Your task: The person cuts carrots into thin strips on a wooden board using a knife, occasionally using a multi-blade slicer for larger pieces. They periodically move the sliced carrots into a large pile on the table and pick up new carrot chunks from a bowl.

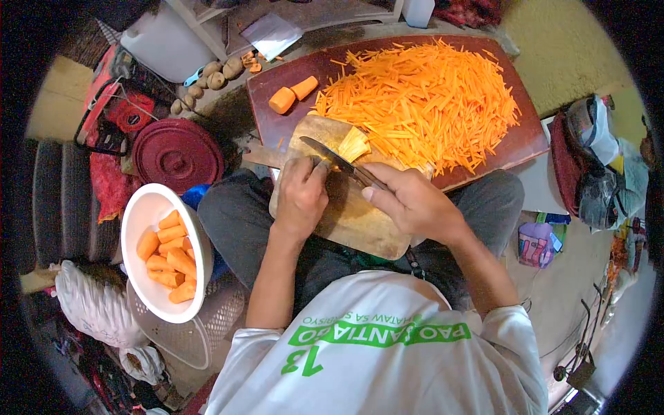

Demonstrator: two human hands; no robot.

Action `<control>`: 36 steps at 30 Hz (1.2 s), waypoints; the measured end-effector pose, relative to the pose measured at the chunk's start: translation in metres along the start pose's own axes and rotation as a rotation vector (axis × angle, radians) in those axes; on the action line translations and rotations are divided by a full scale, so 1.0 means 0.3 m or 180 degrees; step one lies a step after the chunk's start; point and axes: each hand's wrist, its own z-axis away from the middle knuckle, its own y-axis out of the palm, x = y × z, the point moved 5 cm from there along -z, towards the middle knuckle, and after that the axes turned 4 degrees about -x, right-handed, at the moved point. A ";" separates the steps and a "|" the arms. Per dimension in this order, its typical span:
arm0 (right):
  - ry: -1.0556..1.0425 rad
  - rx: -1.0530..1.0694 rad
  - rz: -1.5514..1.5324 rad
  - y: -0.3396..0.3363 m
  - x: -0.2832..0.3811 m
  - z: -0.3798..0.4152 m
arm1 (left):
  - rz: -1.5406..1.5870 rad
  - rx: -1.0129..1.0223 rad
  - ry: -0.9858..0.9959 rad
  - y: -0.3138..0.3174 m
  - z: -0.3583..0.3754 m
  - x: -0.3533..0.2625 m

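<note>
A wooden cutting board (pixel 366 225) lies across the lap, its far end by a dark red board (pixel 522 131). My right hand (pixel 411 200) is wrapped round the handle of a knife (pixel 332 153), whose blade points to the upper left. Just left of the blade, my left hand (pixel 302 194) is closed with curled fingers; what they hold is hidden. Cut carrot sticks (pixel 354 144) lie together on the cutting board beyond the blade. A large heap of carrot strips (pixel 422 104) covers much of the red board, with two carrot pieces (pixel 282 100) at its left.
At the left, a white bowl (pixel 130 259) holds several peeled carrot pieces (pixel 181 261). Behind it lies a round dark red lid (pixel 155 155). Several brown root vegetables (pixel 216 80) lie near the red board's far left corner. Bags (pixel 600 187) stand at the right.
</note>
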 end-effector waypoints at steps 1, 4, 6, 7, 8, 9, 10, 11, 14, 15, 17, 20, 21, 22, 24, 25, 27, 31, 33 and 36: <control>0.0027 0.0000 0.0013 0.005 -0.007 -0.001 | 0.0030 -0.0003 -0.0005 -0.001 0.001 0.000; 0.0103 -0.0007 0.0044 0.012 0.013 0.002 | 0.0079 0.0015 -0.0024 -0.002 0.007 -0.008; 0.0188 0.0037 0.0086 0.006 0.025 0.006 | 0.0082 0.0037 -0.0012 0.001 0.002 -0.017; 0.0251 0.0093 0.0109 0.006 0.027 0.011 | 0.0096 0.0088 -0.0027 0.001 0.003 -0.021; 0.0299 0.0142 0.0141 0.005 0.026 0.010 | 0.0103 0.0124 -0.0031 0.001 0.000 -0.022; 0.0282 0.0130 0.0136 0.006 0.023 0.011 | 0.0111 0.0166 -0.0038 0.003 0.001 -0.021; 0.0267 0.0120 0.0128 0.011 0.016 0.013 | 0.0104 0.0179 -0.0041 0.004 0.005 -0.019; 0.0252 0.0107 0.0119 0.016 0.008 0.015 | 0.0097 0.0194 -0.0043 0.006 0.010 -0.017; -0.0143 -0.0221 0.0028 0.033 0.002 0.017 | 0.0088 0.0169 0.0002 0.005 0.013 -0.014; -0.0120 -0.0190 0.0026 0.035 0.002 0.016 | 0.0081 0.0147 0.0024 0.002 0.014 -0.014; -0.0075 -0.0122 0.0011 0.042 0.005 0.014 | 0.0088 0.0119 0.0012 -0.003 0.018 -0.018; 0.0107 -0.0002 0.0142 0.050 -0.002 0.006 | 0.0116 0.0081 0.0004 0.000 0.015 0.000; 0.0040 -0.0053 0.0184 0.055 -0.004 0.008 | 0.0135 0.0089 -0.0003 0.002 0.020 0.006; -0.0043 -0.0111 0.0233 0.061 -0.012 0.006 | 0.0137 0.0097 -0.0043 0.003 0.021 0.008; -0.0130 -0.0201 0.0325 0.069 -0.008 0.007 | 0.0128 0.0128 -0.0118 0.000 0.024 0.008; -0.0134 -0.0233 0.0382 0.072 -0.003 0.010 | 0.0129 0.0066 -0.0063 0.001 0.022 0.007; -0.0096 -0.0187 0.0456 0.081 -0.026 0.014 | 0.0135 -0.0044 0.0047 0.012 0.021 0.000; 0.0227 0.0058 0.0389 0.070 -0.085 0.005 | 0.0068 -0.0080 0.0083 0.026 0.005 -0.028; 0.0319 0.0079 0.0196 0.065 -0.094 0.012 | 0.0064 0.0031 -0.0115 0.037 0.011 -0.004; -0.0013 -0.0200 -0.0193 0.043 -0.121 0.001 | 0.0247 0.0161 -0.0310 0.045 0.005 0.018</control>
